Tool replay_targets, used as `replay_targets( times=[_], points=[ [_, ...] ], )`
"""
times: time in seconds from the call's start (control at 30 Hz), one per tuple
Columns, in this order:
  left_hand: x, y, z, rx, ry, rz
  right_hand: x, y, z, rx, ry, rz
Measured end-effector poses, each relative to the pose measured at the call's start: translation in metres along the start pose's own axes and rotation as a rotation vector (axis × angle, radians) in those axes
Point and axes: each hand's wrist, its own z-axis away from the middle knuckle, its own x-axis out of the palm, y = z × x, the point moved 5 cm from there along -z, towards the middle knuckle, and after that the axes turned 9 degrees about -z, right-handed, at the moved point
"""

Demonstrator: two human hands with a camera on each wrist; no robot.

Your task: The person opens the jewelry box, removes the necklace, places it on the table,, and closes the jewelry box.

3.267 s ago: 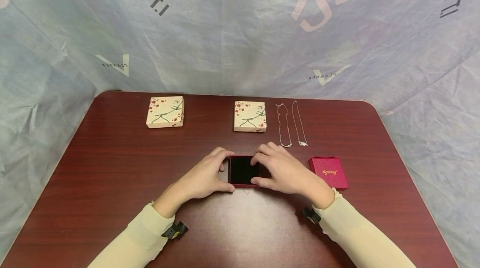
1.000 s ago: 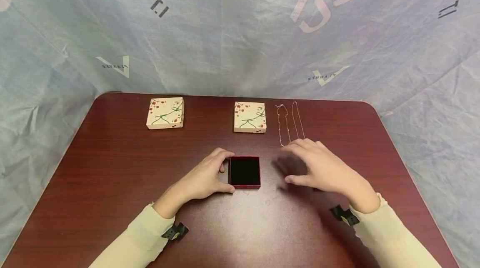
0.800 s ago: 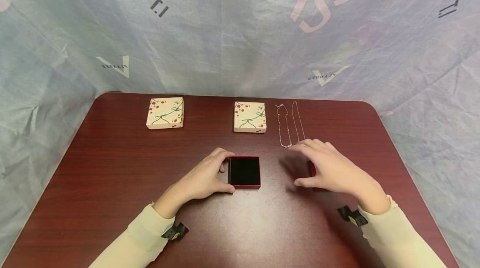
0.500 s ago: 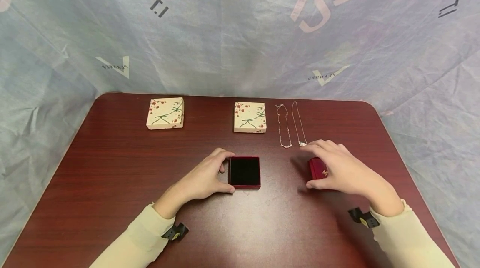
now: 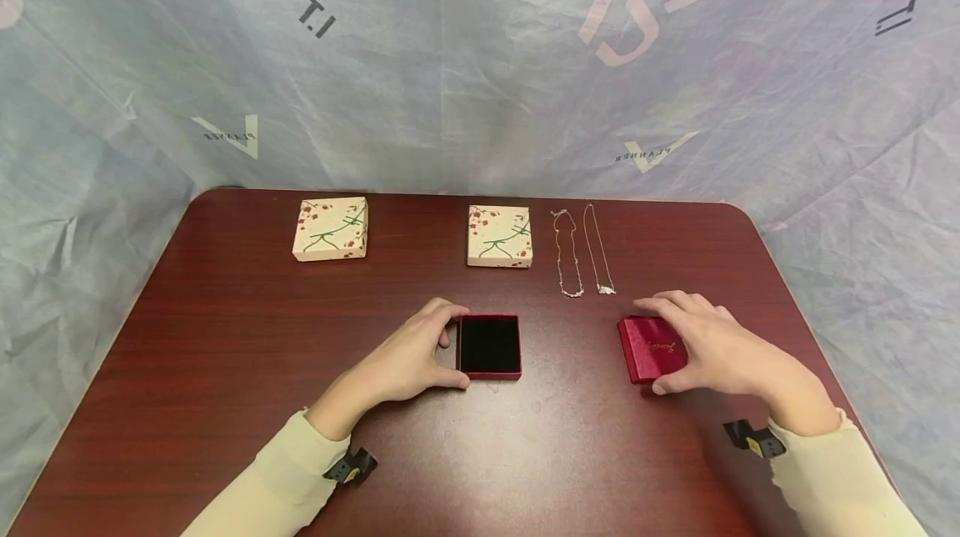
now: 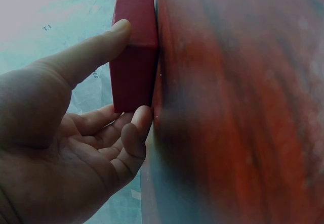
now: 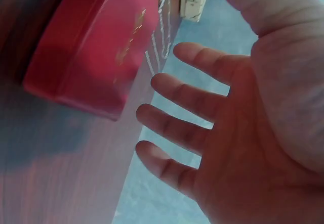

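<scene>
In the head view, a small red box base point(image 5: 495, 375) with a black lining sits face up near the table's middle. My left hand point(image 5: 408, 353) holds its left end, thumb at the near side and fingers at the far side. The left wrist view shows the thumb against the red box wall point(image 6: 134, 77). Farther right lies a red lid point(image 5: 643, 349) with gold lettering, partly covered by my right hand point(image 5: 723, 345). That hand's fingers are spread over the lid's right part; in the right wrist view they stand apart from the lid point(image 7: 101, 47).
Two silver necklaces lie side by side behind the lid, one with a beaded front point(image 5: 572, 294) and one with a pendant point(image 5: 606, 290). Two cream boxes with a red blossom print, a left one point(image 5: 331, 228) and a middle one point(image 5: 499, 235), stand toward the back edge.
My right hand has let go of the box base and moved right, over to the red lid. The left hand stays on the base.
</scene>
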Motion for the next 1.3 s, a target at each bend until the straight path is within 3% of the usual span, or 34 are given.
replay_targets(
  times=[0.6,1.3],
  points=[
    [0.0,0.001,0.0,-0.004,-0.004,0.003,0.011,0.021,0.004,-0.001,-0.04,-0.053],
    [0.0,0.0,0.001,-0.001,0.002,0.008,0.011,0.017,0.0,-0.042,-0.018,-0.033]
  ],
)
